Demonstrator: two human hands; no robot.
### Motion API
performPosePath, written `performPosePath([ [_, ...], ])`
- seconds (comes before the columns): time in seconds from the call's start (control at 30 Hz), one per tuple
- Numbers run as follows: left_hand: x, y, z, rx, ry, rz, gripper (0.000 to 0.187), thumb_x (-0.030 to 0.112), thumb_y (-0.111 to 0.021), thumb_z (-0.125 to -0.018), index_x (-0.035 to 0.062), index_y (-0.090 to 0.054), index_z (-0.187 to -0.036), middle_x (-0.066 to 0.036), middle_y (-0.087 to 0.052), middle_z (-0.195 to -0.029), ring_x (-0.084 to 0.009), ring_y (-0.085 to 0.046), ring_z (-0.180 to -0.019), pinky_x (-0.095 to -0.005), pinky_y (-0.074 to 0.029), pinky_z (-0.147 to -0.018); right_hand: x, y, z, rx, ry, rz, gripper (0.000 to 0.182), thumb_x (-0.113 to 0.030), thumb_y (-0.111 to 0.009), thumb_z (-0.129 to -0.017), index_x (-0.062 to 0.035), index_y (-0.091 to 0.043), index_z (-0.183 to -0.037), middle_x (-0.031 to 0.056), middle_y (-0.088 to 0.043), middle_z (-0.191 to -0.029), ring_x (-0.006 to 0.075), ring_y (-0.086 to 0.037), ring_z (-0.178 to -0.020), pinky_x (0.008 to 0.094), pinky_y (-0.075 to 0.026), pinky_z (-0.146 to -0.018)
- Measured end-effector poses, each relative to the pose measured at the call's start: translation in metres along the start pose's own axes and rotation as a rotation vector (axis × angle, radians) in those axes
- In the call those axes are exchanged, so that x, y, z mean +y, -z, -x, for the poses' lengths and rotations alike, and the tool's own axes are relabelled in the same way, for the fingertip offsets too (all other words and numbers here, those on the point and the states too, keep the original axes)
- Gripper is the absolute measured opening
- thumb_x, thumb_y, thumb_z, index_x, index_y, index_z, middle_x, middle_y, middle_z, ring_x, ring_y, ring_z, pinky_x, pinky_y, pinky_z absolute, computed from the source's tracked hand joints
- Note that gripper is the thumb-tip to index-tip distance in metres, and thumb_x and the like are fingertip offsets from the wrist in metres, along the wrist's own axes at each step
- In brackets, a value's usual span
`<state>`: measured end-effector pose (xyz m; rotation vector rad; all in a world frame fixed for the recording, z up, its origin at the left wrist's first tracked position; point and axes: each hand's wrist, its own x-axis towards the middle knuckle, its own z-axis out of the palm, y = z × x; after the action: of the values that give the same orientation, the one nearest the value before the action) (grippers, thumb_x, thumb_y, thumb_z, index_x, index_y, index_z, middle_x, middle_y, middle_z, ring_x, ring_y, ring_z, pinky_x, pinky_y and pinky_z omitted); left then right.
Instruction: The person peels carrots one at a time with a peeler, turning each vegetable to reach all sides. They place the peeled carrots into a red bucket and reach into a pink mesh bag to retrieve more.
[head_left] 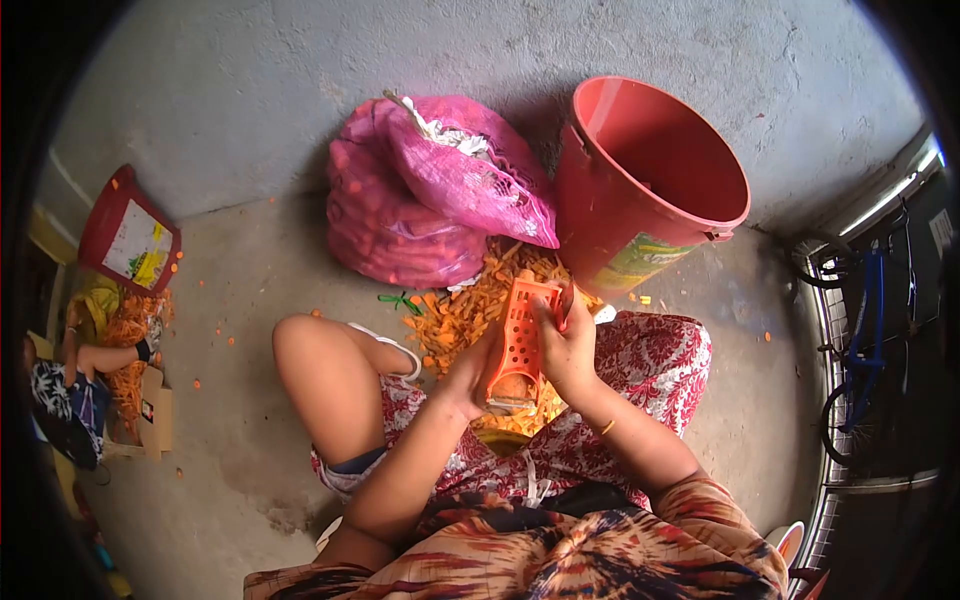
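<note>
Over my lap is an orange plastic grater (520,335), with round holes along its length and a rounded orange piece at its near end. My left hand (470,378) closes around its lower left side. My right hand (568,348) grips the upper right side, fingers curled, and a narrow red piece (567,303) sticks up beside them; I cannot tell whether that piece belongs to the grater. Beneath and beyond my hands spreads a heap of orange carrot peelings and slices (450,325), part of it hidden by the grater.
A pink mesh sack (400,220) full of carrots leans near the wall. Right of it stands a large red bucket (620,215). At far left, another person (70,390) sits by more shreds (130,330) and a red bucket (130,235). A blue bicycle (865,330) is at right.
</note>
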<state>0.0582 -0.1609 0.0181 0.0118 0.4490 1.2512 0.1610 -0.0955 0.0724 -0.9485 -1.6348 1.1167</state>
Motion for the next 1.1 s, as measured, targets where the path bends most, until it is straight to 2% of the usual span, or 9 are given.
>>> performPosePath([
  [0.1,0.002,-0.001,0.01,-0.128,0.074,-0.237,0.045,0.04,-0.034,-0.088,0.0026,-0.042,-0.112,-0.013,-0.056,-0.092,-0.0233,-0.058,-0.076,-0.0346,-0.049,-0.062,0.025,0.011,-0.028,0.134,0.044,0.08,0.011,0.0,-0.049,-0.079,0.0006,-0.048,-0.09,0.0087,-0.052,-0.072,0.0132,-0.049,-0.067,0.0272,-0.042,-0.059],
  [0.27,-0.007,-0.004,0.012,-0.062,0.089,-0.104,0.044,0.041,-0.031,-0.089,0.0031,-0.042,-0.11,-0.016,-0.054,-0.086,-0.028,-0.056,-0.073,-0.0359,-0.048,-0.059,0.083,0.055,-0.116,0.508,0.007,0.3,0.022,-0.019,-0.05,-0.084,0.0015,-0.048,-0.091,0.0127,-0.054,-0.068,0.0175,-0.049,-0.06,0.0299,-0.041,-0.058],
  [0.47,0.003,0.002,0.004,0.177,0.048,-0.058,0.045,0.042,-0.041,-0.085,0.0065,-0.042,-0.112,-0.017,-0.055,-0.094,-0.0277,-0.057,-0.078,-0.0383,-0.05,-0.068,0.01,0.024,-0.06,0.188,-0.056,-0.177,0.01,-0.012,-0.05,-0.084,-0.0033,-0.049,-0.088,0.0007,-0.05,-0.073,0.0069,-0.044,-0.065,0.021,-0.039,-0.059],
  [0.5,0.001,0.013,-0.002,0.024,0.013,-0.037,0.042,0.041,-0.039,-0.086,0.0089,-0.044,-0.112,-0.015,-0.055,-0.099,-0.0246,-0.058,-0.082,-0.0386,-0.051,-0.068,0.011,0.018,-0.047,0.094,-0.03,-0.201,0.01,-0.012,-0.051,-0.084,-0.0038,-0.048,-0.089,0.0003,-0.049,-0.074,0.006,-0.045,-0.066,0.0202,-0.039,-0.058],
  [0.7,0.005,-0.004,-0.004,-0.034,-0.037,0.16,0.039,0.037,-0.034,-0.089,0.0076,-0.045,-0.112,-0.008,-0.057,-0.099,-0.0176,-0.059,-0.084,-0.0315,-0.051,-0.068,0.003,-0.005,-0.003,-0.104,0.017,-0.018,0.018,-0.006,-0.052,-0.082,-0.0006,-0.046,-0.097,0.0109,-0.057,-0.07,0.0132,-0.056,-0.062,0.0271,-0.044,-0.057],
  [0.8,0.003,0.004,-0.006,-0.051,0.012,0.127,0.039,0.036,-0.033,-0.089,0.006,-0.046,-0.109,-0.01,-0.057,-0.092,-0.0211,-0.059,-0.077,-0.0317,-0.051,-0.065,0.004,-0.005,-0.004,-0.146,-0.03,0.075,0.012,-0.007,-0.05,-0.083,-0.0008,-0.047,-0.093,0.0028,-0.052,-0.076,0.0065,-0.047,-0.069,0.0213,-0.041,-0.061],
  [0.93,-0.004,0.016,0.002,-0.115,0.132,-0.052,0.043,0.04,-0.033,-0.088,0.0042,-0.046,-0.108,-0.013,-0.056,-0.084,-0.0248,-0.056,-0.071,-0.0351,-0.048,-0.062,0.035,0.014,-0.061,0.228,0.088,0.109,0.005,-0.007,-0.048,-0.084,-0.0028,-0.048,-0.085,0.0003,-0.047,-0.069,0.0083,-0.044,-0.062,0.0217,-0.038,-0.056],
  [1.0,-0.014,0.014,0.003,-0.024,0.121,-0.087,0.045,0.042,-0.033,-0.087,0.0042,-0.045,-0.108,-0.014,-0.055,-0.084,-0.025,-0.056,-0.072,-0.0361,-0.047,-0.064,0.066,0.035,-0.103,0.467,0.177,0.257,0.015,-0.015,-0.05,-0.084,0.0,-0.049,-0.088,0.0095,-0.053,-0.066,0.0152,-0.049,-0.059,0.0273,-0.042,-0.057],
  [1.1,-0.011,0.014,0.001,-0.043,0.139,0.017,0.046,0.043,-0.033,-0.087,0.0048,-0.045,-0.109,-0.015,-0.055,-0.086,-0.0267,-0.056,-0.076,-0.0374,-0.048,-0.064,0.058,0.05,-0.118,0.486,-0.008,0.143,0.015,-0.015,-0.048,-0.085,-0.0002,-0.049,-0.087,0.0069,-0.051,-0.065,0.0129,-0.046,-0.058,0.0268,-0.04,-0.054],
])
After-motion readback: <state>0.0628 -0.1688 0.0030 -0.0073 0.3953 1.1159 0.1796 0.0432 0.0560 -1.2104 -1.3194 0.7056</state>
